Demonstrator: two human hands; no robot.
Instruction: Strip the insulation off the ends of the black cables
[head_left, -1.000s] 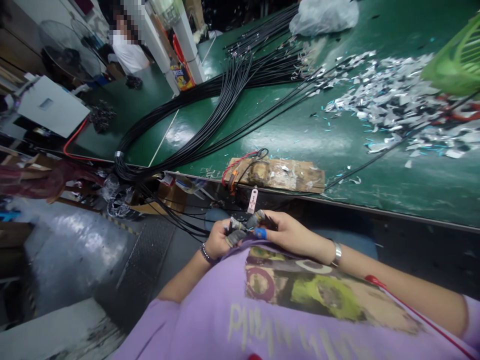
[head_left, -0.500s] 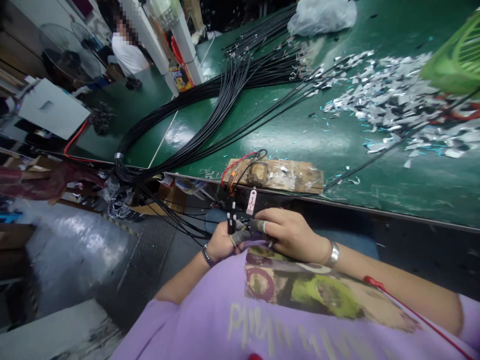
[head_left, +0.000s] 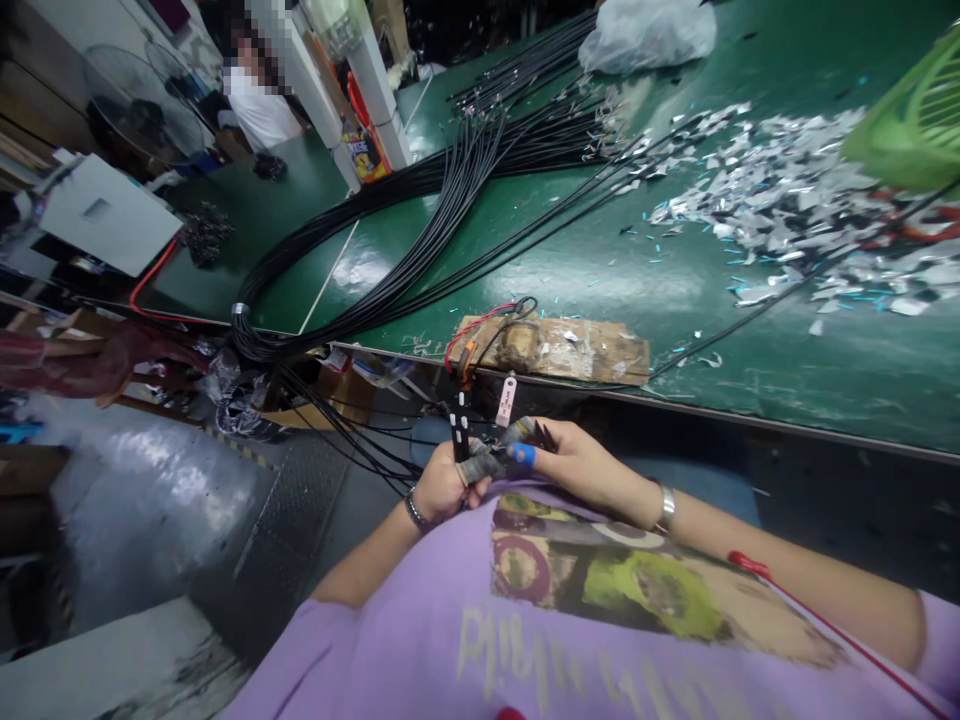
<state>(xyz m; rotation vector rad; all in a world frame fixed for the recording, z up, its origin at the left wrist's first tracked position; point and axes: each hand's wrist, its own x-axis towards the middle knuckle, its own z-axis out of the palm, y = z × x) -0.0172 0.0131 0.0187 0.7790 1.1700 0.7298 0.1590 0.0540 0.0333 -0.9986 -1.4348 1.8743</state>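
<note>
**Below the near edge of the worktop, two hands close on cable ends**

Below the near edge of the green worktop, in front of the person's purple shirt, the left hand is curled into a fist around a few black cable ends, which stick up from it and carry white bands. Its thumb wears a grey wrap. The right hand meets it from the right, fingers drawn narrow and pinched against the same ends. One fingertip is covered by a blue finger cot. A small pink tag hangs just above the hands.

On the worktop's near edge, straight above the hands, lies a worn wooden board with red and black wires at its left end. A thick bundle of black cables sweeps from the near left corner toward the far edge. Paper scraps litter the right side, beside a green basket at the right edge. A clear plastic bag sits at the far edge. Another person in a white top stands far off to the left.
</note>
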